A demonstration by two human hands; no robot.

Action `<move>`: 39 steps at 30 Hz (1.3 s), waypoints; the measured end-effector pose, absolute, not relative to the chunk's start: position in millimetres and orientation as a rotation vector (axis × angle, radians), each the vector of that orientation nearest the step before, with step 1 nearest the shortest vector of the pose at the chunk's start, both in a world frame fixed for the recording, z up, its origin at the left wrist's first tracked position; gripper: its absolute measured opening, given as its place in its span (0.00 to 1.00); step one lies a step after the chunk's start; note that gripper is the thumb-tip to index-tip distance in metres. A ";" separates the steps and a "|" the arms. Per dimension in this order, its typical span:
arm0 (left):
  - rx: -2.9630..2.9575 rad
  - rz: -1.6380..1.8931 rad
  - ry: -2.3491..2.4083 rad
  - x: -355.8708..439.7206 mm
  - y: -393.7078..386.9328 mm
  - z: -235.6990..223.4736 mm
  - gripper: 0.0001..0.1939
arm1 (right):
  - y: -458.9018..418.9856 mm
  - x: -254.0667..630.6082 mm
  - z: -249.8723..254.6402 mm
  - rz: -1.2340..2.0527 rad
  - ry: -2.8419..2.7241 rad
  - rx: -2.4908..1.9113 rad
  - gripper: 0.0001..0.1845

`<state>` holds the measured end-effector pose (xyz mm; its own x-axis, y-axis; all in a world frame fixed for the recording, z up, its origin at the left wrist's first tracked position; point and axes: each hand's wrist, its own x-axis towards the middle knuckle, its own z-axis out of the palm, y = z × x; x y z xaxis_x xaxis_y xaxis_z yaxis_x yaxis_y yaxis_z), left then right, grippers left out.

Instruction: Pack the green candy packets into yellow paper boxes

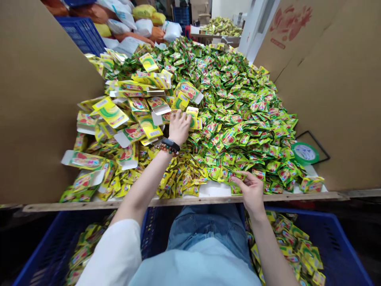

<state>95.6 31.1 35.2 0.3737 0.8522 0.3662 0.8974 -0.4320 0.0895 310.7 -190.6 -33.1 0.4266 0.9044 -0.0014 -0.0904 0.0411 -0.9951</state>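
My left hand [179,126], with a dark wristband and beads at its wrist, reaches into a heap of small cartons. Its fingers curl down at a small yellow-green carton [193,113]; their tips are partly hidden. Around it lie more printed cartons, several with white end flaps raised, such as a yellow carton [110,111]. Near the front edge my right hand [252,190] is closed, thumb and index finger pinching a small green sachet [228,175]. A large mound of green sachets [235,119] rises beyond it; yellow sachets [174,176] lie between my arms.
Tall cardboard walls stand left [44,99] and right [336,99]. A wooden strip [190,201] edges the table. Green tape [304,153] lies at right. Below are blue crates, one at the right [333,238] with filled cartons. Stacked sacks [143,28] stand behind.
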 end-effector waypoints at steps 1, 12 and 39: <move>-2.498 -0.556 -1.600 96.0 26.6 37.3 0.24 | -191.2 311.8 -31.6 0.879 -0.826 -1.310 0.11; -3.378 -1.493 -1.879 94.4 -118.0 5.1 0.15 | -190.6 306.3 18.0 0.693 -1.002 -0.981 0.07; -2.799 -1.710 -1.706 142.0 -194.1 -74.3 0.25 | -213.4 265.2 1.9 0.062 -1.768 -1.635 0.14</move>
<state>142.0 -194.1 -74.3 0.2107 0.8902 0.4040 0.4021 -0.4556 0.7942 265.2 -213.4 1.9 0.0597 0.8857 0.4604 0.8510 0.1960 -0.4873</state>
